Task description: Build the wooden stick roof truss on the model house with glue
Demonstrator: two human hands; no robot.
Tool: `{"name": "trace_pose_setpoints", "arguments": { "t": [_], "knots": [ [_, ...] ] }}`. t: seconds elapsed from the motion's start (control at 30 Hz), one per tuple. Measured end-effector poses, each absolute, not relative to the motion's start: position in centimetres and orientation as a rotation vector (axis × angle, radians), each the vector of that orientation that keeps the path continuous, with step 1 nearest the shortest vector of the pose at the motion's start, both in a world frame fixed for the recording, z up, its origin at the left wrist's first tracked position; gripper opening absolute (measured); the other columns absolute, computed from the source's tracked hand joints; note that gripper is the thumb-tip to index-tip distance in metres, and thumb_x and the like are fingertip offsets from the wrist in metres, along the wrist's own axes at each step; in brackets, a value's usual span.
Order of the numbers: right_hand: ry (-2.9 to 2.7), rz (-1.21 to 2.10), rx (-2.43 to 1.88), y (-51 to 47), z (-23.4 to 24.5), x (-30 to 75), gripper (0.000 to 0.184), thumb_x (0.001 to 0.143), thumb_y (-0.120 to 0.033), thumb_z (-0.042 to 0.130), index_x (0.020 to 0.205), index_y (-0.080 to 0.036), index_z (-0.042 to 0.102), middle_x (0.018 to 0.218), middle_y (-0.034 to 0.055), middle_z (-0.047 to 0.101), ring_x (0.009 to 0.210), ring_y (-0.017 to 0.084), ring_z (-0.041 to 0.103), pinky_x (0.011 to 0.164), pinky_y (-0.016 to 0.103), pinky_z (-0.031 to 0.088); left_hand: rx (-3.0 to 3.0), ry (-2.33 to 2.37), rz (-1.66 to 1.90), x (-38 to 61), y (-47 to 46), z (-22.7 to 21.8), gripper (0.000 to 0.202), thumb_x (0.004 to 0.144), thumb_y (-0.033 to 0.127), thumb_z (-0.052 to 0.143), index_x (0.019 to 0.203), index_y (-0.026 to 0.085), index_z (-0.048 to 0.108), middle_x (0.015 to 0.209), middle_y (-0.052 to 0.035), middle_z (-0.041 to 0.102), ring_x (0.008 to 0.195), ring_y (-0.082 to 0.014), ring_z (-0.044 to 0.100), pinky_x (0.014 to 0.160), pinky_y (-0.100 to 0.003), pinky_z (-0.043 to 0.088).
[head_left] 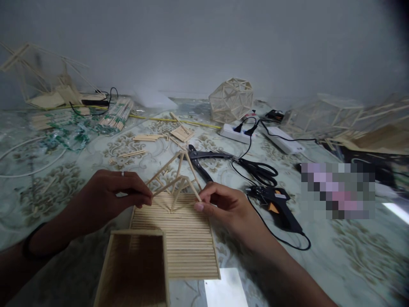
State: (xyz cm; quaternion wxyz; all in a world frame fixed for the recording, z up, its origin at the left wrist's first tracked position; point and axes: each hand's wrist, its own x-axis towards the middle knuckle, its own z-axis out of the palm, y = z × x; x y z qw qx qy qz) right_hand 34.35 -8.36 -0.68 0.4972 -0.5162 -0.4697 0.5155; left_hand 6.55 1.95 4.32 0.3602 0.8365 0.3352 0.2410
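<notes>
My left hand [108, 198] pinches the left end of a small triangular frame of thin wooden sticks [175, 181], a ring on one finger. My right hand [223, 204] pinches the right leg of the same frame. The frame stands upright on the far edge of a flat panel of sticks laid side by side [185, 243]. An open wooden box [134, 266] stands on the near left part of that panel.
A black glue gun [277, 204] with its cable lies right of my right hand. Black scissors [255, 168] and pliers [204, 155] lie beyond. Farther back are white power strips [234, 133], a stick polyhedron [231, 100], stick bundles [116, 113] and other stick models [41, 81].
</notes>
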Motion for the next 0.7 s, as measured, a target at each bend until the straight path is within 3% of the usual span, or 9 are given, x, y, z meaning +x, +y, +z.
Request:
{"name": "trace_pose_setpoints", "arguments": {
  "t": [0.23, 0.4, 0.7],
  "knots": [
    [-1.141, 1.250, -1.265, -8.40, -0.55, 34.38, 0.020, 0.079, -0.040, 0.092, 0.081, -0.025, 0.078, 0.073, -0.0032, 0.056, 0.071, 0.014, 0.049, 0.066, 0.031, 0.036, 2.138, 0.806, 0.642, 6.62, 2.26, 4.21, 0.010, 0.088, 0.021, 0.081, 0.088, 0.031, 0.084, 0.077, 0.0105, 0.081, 0.071, -0.0068, 0.074, 0.071, -0.011, 0.055],
    [-1.154, 1.246, -1.261, -8.37, -0.53, 34.39, 0.022, 0.078, -0.041, 0.092, 0.080, -0.025, 0.078, 0.072, -0.0027, 0.056, 0.071, 0.015, 0.049, 0.066, 0.032, 0.036, 2.185, 0.733, 0.616, 6.63, 2.16, 4.21, 0.003, 0.090, 0.026, 0.083, 0.089, 0.028, 0.083, 0.087, 0.0060, 0.080, 0.078, -0.0092, 0.075, 0.075, -0.015, 0.056],
    [-1.165, 1.230, -1.267, -8.30, -0.56, 34.38, 0.027, 0.079, -0.047, 0.092, 0.080, -0.024, 0.077, 0.072, -0.0023, 0.056, 0.070, 0.015, 0.049, 0.067, 0.032, 0.038, 2.229, 0.758, 0.550, 6.96, 1.79, 4.27, 0.008, 0.095, 0.023, 0.075, 0.087, 0.022, 0.078, 0.084, 0.0030, 0.074, 0.073, -0.0084, 0.069, 0.071, -0.015, 0.055]
  ]
}}
